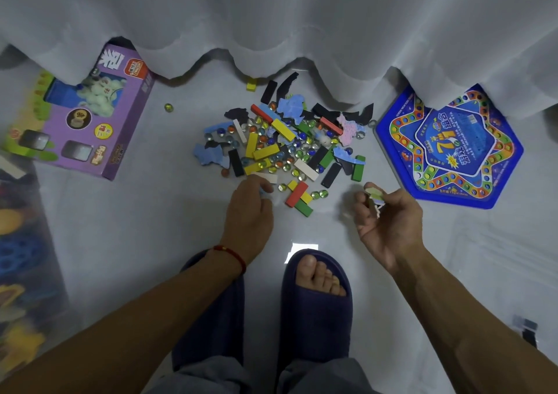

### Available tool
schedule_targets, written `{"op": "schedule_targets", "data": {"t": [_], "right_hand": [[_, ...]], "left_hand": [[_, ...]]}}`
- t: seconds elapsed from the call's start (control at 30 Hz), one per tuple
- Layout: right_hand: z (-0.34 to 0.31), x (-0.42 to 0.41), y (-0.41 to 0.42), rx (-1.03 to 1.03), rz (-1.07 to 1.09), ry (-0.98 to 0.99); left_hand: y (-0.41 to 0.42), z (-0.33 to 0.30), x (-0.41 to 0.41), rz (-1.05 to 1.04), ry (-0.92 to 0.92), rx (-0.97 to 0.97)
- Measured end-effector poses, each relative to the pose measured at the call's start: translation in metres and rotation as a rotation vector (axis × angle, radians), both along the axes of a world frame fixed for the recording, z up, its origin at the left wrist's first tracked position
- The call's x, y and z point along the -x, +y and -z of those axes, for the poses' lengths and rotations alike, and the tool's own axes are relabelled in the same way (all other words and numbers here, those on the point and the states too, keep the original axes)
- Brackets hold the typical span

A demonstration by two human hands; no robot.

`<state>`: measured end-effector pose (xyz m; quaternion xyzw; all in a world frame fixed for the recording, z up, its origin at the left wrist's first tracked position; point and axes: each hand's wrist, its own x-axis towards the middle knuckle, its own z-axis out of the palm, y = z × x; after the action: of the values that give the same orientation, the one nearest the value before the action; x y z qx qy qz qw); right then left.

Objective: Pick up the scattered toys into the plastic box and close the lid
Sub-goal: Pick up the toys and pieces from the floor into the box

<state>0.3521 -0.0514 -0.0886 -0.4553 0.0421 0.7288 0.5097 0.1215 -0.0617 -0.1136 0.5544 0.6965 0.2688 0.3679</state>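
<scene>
I saw the scattered toys (pixel 283 140) lying in a loose heap on the pale floor (pixel 151 227), just below the hem of a white curtain (pixel 302 16). The heap was a mix of small rectangular blocks in yellow, red, green, black, white and blue, many glass marbles, and flat foam shapes in blue, black and pink. One stray marble (pixel 168 107) sat apart to the left of the heap, and a yellow block (pixel 251 86) lay at the curtain's edge.

My left hand (pixel 249 209) was palm down at the near edge of the heap, its fingers curled over the pieces there beside a white block (pixel 267 178); I could not tell whether it actually gripped anything. My right hand (pixel 389 221) was turned palm up, fingers curled, pinching a few small pale pieces (pixel 374 197) between thumb and fingertips, held clear of the floor to the right of the heap.

The plastic box (pixel 27 242) stood at the far left, a clear bin cut off by the frame, with blurred blue and yellow toys showing through its wall. A purple cardboard game box (pixel 90 121) lay flat on the floor left of the heap, partly under the curtain. A blue star-patterned game board (pixel 453 149) lay to the right. Two dark slippers (pixel 317 309) stood below my hands.
</scene>
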Motion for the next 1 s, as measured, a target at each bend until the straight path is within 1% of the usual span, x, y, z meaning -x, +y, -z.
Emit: {"op": "schedule_targets", "data": {"t": [0.07, 0.13, 0.2, 0.33, 0.37, 0.4, 0.47, 0.5, 0.53, 0.57, 0.6, 0.67, 0.7, 0.77, 0.9, 0.93, 1.0], "right_hand": [[0.0, 0.004, 0.003, -0.023, -0.018, 0.026], [-0.002, 0.012, 0.007, -0.079, -0.093, 0.022], [-0.002, 0.018, 0.01, -0.105, -0.144, 0.016], [-0.003, 0.021, 0.009, -0.115, -0.245, 0.03], [-0.004, 0.022, 0.009, -0.118, -0.297, -0.037], [-0.005, 0.024, 0.008, -0.127, -0.371, -0.207], [0.002, 0.025, 0.006, -0.199, -0.579, -0.772], [0.005, 0.026, 0.004, -0.268, -0.668, -1.039], [0.01, 0.026, 0.001, -0.365, -0.768, -1.255], [0.013, 0.027, -0.002, -0.479, -0.873, -1.41], [0.017, 0.029, -0.005, -0.566, -0.971, -1.508], [0.019, 0.039, -0.009, -0.62, -1.127, -1.657], [0.019, 0.045, -0.008, -0.631, -1.174, -1.742], [0.022, 0.055, -0.004, -0.676, -1.225, -1.896], [0.022, 0.066, 0.019, -0.697, -1.288, -1.982], [0.02, 0.068, 0.024, -0.69, -1.306, -1.991], [0.014, 0.071, 0.03, -0.627, -1.321, -1.947]], "left_hand": [[0.005, 0.001, -0.009, 0.112, 0.034, -0.024], [0.011, 0.004, -0.015, 0.257, 0.121, -0.1], [0.015, 0.01, -0.018, 0.363, 0.225, -0.121], [0.018, 0.013, -0.023, 0.394, 0.399, -0.044], [0.019, 0.012, -0.025, 0.389, 0.418, -0.029], [0.019, 0.01, -0.026, 0.377, 0.423, -0.026], [0.019, 0.008, -0.027, 0.35, 0.407, -0.036], [0.017, 0.006, -0.025, 0.326, 0.386, -0.055], [0.014, 0.005, -0.022, 0.291, 0.358, -0.075], [0.011, 0.002, -0.019, 0.24, 0.316, -0.086], [0.007, -0.001, -0.014, 0.17, 0.255, -0.071], [-0.005, -0.009, -0.001, 0.017, 0.11, -0.003], [-0.011, -0.012, 0.005, -0.034, 0.048, 0.031], [-0.02, -0.017, 0.016, -0.081, -0.008, 0.065], [-0.022, -0.028, 0.027, -0.151, -0.107, 0.134], [-0.022, -0.034, 0.028, -0.182, -0.156, 0.159], [-0.025, -0.053, 0.031, -0.26, -0.293, 0.218]]}}
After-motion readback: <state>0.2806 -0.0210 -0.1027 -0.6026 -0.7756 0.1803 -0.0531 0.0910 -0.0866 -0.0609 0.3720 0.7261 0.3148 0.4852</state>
